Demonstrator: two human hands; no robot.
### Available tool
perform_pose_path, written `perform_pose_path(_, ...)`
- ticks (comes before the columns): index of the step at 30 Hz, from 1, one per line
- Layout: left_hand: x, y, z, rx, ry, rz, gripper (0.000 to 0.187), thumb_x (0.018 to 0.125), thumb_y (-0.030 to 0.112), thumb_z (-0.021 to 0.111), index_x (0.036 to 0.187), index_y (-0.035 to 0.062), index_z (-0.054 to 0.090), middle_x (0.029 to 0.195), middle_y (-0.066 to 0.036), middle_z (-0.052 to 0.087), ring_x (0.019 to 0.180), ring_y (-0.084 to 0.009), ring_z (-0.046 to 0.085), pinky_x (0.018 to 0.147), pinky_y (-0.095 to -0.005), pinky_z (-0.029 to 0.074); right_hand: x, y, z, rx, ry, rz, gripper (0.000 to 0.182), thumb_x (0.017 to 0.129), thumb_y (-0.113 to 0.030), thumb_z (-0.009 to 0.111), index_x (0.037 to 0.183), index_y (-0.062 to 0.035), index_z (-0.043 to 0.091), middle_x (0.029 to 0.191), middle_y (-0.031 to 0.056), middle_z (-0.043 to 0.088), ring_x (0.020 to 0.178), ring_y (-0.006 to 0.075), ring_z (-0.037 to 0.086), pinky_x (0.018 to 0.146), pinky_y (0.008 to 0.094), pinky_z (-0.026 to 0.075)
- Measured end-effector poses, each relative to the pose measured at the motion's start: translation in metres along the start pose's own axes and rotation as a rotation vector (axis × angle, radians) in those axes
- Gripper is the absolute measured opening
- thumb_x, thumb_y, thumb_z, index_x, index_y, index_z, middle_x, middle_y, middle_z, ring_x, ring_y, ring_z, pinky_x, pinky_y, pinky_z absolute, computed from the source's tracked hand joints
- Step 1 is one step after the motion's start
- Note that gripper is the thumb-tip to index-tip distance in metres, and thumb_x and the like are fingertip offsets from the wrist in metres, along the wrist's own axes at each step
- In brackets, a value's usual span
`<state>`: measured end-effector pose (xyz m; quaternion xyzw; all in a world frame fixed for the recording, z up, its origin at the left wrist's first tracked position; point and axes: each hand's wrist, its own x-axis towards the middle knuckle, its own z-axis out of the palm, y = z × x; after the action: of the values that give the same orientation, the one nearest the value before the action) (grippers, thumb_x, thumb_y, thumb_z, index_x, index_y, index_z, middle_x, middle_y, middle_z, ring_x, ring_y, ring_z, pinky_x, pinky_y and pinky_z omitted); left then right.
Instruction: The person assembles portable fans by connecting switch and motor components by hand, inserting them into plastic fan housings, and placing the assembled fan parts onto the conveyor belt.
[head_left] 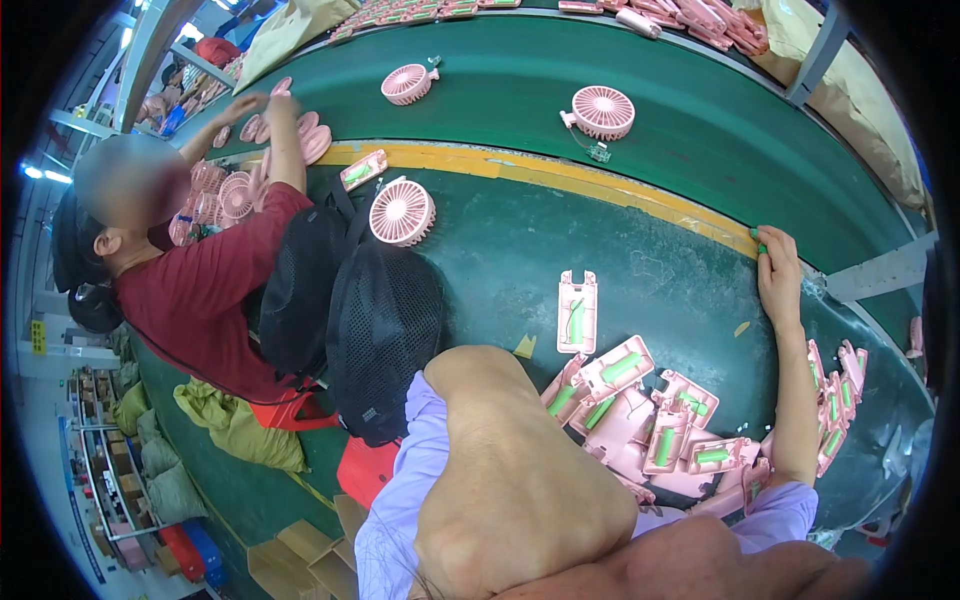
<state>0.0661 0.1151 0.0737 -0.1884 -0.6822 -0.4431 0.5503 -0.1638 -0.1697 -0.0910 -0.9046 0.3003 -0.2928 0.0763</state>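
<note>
My right hand (778, 262) rests at the yellow-taped edge (640, 205) of the green worktop (500, 250), fingers stretched out with green covers on their tips, holding nothing visible. Close to the camera, my bent left arm fills the lower middle; what looks like the back of my left hand (525, 500) shows there, its fingers hidden. Beyond it lies a pile of pink casings (665, 440) with green cells inside. One such casing (577, 315) lies apart, just above the pile. More pink casings (835, 400) lie right of my right forearm.
A green conveyor belt (500, 90) carries two pink fans (603, 112) (408, 85). Another fan (402, 212) lies on the worktop beside a black backpack (385, 330). At left, a co-worker in a red shirt (200, 275) reaches over pink parts. A metal post (880, 270) stands at right.
</note>
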Motion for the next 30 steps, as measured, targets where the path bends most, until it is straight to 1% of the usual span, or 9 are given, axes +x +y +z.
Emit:
perform_pose_path(7, 0.000, 0.004, 0.001, 0.013, -0.018, 0.014, 0.055, 0.097, 0.041, 0.040, 0.058, 0.0052, 0.055, 0.060, -0.008, 0.053, 0.047, -0.0193, 0.049, 0.041, -0.0305, 0.032, -0.001, 0.002, 0.000, -0.002, 0.000, -0.016, 0.024, 0.081, 0.004, 0.050, 0.103, 0.0019, 0.058, 0.111, 0.0146, 0.059, 0.106, 0.0318, 0.054, 0.092, 0.0377, 0.043)
perform_pose_path(21, 0.005, 0.003, 0.001, 0.015, -0.060, 0.036, 0.058, 0.098, 0.042, 0.040, 0.058, 0.0045, 0.056, 0.060, -0.008, 0.054, 0.047, -0.0187, 0.050, 0.041, -0.0297, 0.032, -0.001, 0.002, 0.000, 0.023, 0.017, -0.004, 0.025, 0.079, 0.006, 0.049, 0.103, 0.0016, 0.058, 0.109, 0.0155, 0.059, 0.105, 0.0326, 0.054, 0.091, 0.0382, 0.043)
perform_pose_path(23, 0.007, 0.004, -0.001, 0.013, -0.087, 0.032, 0.058, 0.098, 0.042, 0.039, 0.058, 0.0045, 0.056, 0.060, -0.008, 0.054, 0.047, -0.0187, 0.050, 0.041, -0.0296, 0.032, -0.003, 0.001, 0.004, 0.044, 0.012, -0.025, 0.025, 0.078, 0.006, 0.050, 0.102, 0.0013, 0.058, 0.108, 0.0158, 0.059, 0.104, 0.0332, 0.054, 0.090, 0.0384, 0.043)
perform_pose_path(26, 0.017, 0.003, -0.003, -0.017, -0.210, 0.024, 0.059, 0.099, 0.043, 0.039, 0.058, 0.0043, 0.057, 0.060, -0.008, 0.054, 0.047, -0.0185, 0.050, 0.041, -0.0294, 0.032, -0.004, -0.001, -0.003, 0.053, 0.078, -0.041, 0.025, 0.075, 0.008, 0.051, 0.099, 0.0007, 0.057, 0.104, 0.0162, 0.058, 0.102, 0.0344, 0.054, 0.089, 0.0387, 0.044)
perform_pose_path(28, 0.023, 0.002, -0.005, -0.017, -0.273, 0.024, 0.059, 0.099, 0.043, 0.039, 0.058, 0.0042, 0.057, 0.060, -0.008, 0.054, 0.047, -0.0185, 0.050, 0.041, -0.0293, 0.032, -0.004, 0.002, -0.002, 0.058, 0.081, -0.046, 0.025, 0.075, 0.008, 0.052, 0.098, 0.0010, 0.057, 0.105, 0.0158, 0.058, 0.102, 0.0342, 0.054, 0.089, 0.0391, 0.044)
perform_pose_path(30, 0.027, -0.001, -0.004, 0.001, -0.264, 0.046, 0.059, 0.099, 0.043, 0.039, 0.058, 0.0041, 0.057, 0.060, -0.008, 0.054, 0.047, -0.0184, 0.051, 0.041, -0.0292, 0.032, -0.004, 0.002, -0.002, 0.063, 0.083, -0.046, 0.024, 0.075, 0.008, 0.052, 0.097, 0.0011, 0.057, 0.104, 0.0156, 0.058, 0.102, 0.0342, 0.054, 0.089, 0.0393, 0.044)
